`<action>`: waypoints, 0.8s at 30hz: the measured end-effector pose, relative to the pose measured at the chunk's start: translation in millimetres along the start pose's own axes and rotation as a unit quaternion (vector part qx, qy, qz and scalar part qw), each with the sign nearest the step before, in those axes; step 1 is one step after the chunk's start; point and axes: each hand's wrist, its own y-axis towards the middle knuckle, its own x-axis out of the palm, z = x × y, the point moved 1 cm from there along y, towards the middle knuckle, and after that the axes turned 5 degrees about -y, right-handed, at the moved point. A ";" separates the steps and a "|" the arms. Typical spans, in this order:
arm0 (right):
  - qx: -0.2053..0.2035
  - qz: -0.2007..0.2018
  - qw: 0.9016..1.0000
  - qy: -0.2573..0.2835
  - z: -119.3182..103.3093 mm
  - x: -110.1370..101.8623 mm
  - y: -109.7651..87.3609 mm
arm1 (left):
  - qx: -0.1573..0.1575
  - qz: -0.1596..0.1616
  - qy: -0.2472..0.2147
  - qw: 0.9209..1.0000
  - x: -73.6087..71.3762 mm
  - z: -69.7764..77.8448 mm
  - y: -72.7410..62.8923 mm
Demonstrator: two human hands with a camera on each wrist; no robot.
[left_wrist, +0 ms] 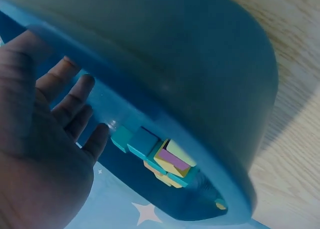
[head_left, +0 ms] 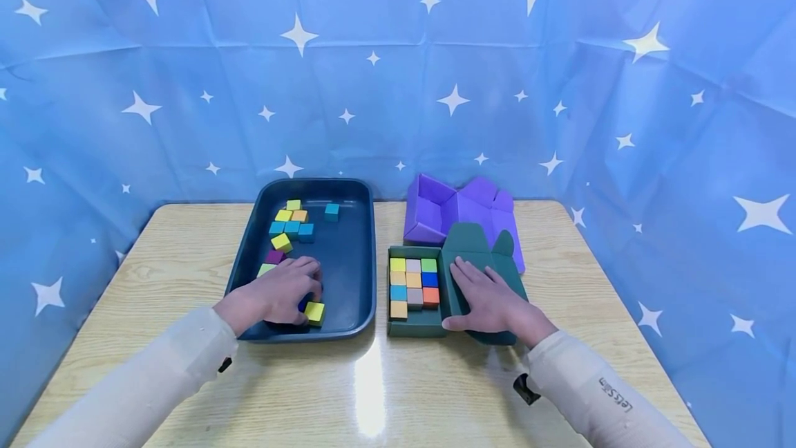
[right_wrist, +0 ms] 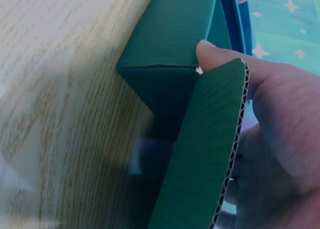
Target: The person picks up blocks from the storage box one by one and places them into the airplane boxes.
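My left hand [head_left: 282, 290] reaches down into a dark blue tray [head_left: 345, 332], its fingers spread and slightly bent. Beside its thumb sits a yellow cube [head_left: 314, 313], and a dark blue cube [head_left: 302, 304] shows partly under the hand. In the left wrist view the tray's rim hides the thumb tip. My right hand [head_left: 488, 299] rests on the opened lid [head_left: 469, 237] of a green cardboard box [head_left: 415, 330], thumb at the box's side edge. Coloured cubes [head_left: 413, 280] stand in rows inside that box, with bare floor at its front right.
Several more cubes lie in the tray: teal cubes [head_left: 292, 229], a yellow cube [head_left: 282, 243], a purple cube [head_left: 275, 256] and a lone teal cube [head_left: 332, 212]. An opened purple box [head_left: 429, 216] stands behind the green one. A starry blue curtain [head_left: 398, 75] hangs behind the wooden table [head_left: 298, 393].
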 end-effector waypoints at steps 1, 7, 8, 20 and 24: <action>0.000 0.000 1.000 0.000 0.0 0.0 0.1 | 0.000 0.001 -0.002 1.000 0.2 0.3 -0.1; 0.000 0.001 1.000 -0.003 -0.2 0.1 -0.1 | -0.004 0.009 -0.005 1.000 -4.4 2.7 1.3; 0.000 0.001 1.000 -0.003 -0.2 0.3 -0.2 | -0.005 0.014 -0.002 1.000 -7.0 3.2 2.2; 0.005 -0.001 1.000 -0.001 -1.5 -0.3 -0.5 | 0.052 0.095 0.000 0.994 -40.2 28.0 25.0; 0.006 0.000 1.000 -0.002 -1.1 -0.1 0.0 | 0.077 0.090 0.004 0.993 -43.2 45.7 39.0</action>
